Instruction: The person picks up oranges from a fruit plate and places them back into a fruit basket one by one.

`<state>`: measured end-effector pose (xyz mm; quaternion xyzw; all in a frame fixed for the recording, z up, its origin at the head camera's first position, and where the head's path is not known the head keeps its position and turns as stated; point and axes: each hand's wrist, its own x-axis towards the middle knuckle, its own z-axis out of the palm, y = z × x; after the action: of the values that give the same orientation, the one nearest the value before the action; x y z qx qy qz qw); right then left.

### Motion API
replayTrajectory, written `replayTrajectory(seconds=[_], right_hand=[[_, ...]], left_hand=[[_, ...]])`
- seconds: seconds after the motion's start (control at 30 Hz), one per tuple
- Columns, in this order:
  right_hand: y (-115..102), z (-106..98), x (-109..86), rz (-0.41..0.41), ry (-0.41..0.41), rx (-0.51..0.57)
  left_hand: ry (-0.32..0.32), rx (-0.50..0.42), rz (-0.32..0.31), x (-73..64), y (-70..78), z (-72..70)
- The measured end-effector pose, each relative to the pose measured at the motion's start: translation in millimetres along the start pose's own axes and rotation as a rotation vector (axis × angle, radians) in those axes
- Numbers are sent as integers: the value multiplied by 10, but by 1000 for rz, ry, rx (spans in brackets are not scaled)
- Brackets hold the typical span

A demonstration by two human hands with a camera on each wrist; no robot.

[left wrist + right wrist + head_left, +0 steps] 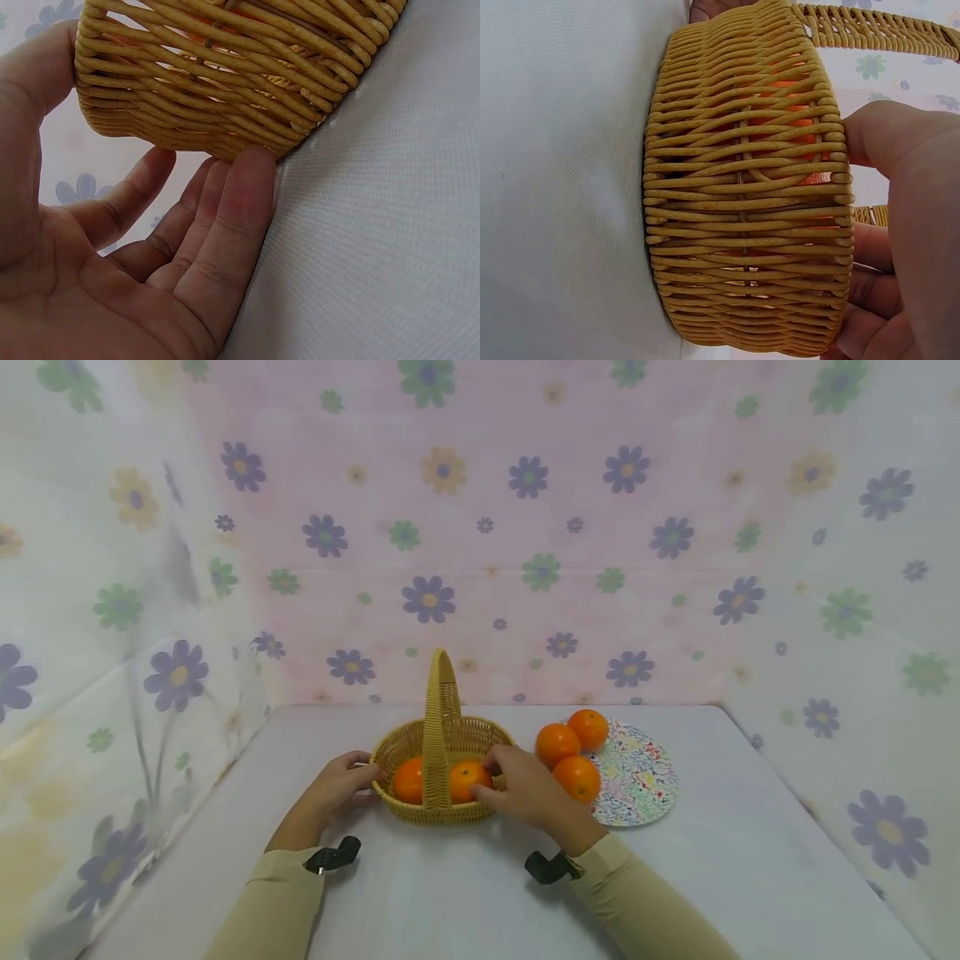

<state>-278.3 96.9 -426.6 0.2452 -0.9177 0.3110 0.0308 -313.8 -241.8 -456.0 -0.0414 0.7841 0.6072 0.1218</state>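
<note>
A yellow wicker basket (436, 735) with a tall arched handle stands on the white table. My left hand (330, 797) grips its left end; in the left wrist view, the thumb reaches the basket's rim and the fingertips (251, 169) touch the outer wall low down. Inside lie two oranges, one orange (408, 781) left of the handle and another orange (465, 779) right of it. My right hand (531, 793) reaches over the right rim and pinches the right-hand orange between thumb and fingers. From the right wrist, the basket's woven wall (742, 195) hides most of the fruit.
Right of the basket lies a round plate (639, 777) with a multicoloured speckled pattern. On its left part sit three oranges (557, 745) close together, just beyond my right hand. Flower-printed cloth walls (480, 543) enclose the table (450, 893) at the back and sides.
</note>
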Motion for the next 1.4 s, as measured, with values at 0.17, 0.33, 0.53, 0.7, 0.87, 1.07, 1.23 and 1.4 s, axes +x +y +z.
replayTrajectory(seconds=[0.17,0.33,0.53,0.7,0.87,1.07,1.23,1.4], right_hand=[[-52,18,15,0,-12,13],[-69,28,34,-19,-9,-11],[-46,-3,37,-49,18,-61],[-14,-63,28,-69,52,-45],[24,-124,27,-44,75,-23],[76,-234,22,-5,87,27],[181,-322,41,33,117,32],[212,-455,36,65,162,29]], left_hand=[[4,7,-12,-57,-20,-49],[13,8,-16,-79,-18,-73],[13,6,-10,-57,-6,-49],[16,12,-14,-21,1,-12],[22,2,-11,4,2,18],[24,-1,-14,7,16,42],[14,-18,-9,6,30,36],[29,-12,-21,-1,22,13]])
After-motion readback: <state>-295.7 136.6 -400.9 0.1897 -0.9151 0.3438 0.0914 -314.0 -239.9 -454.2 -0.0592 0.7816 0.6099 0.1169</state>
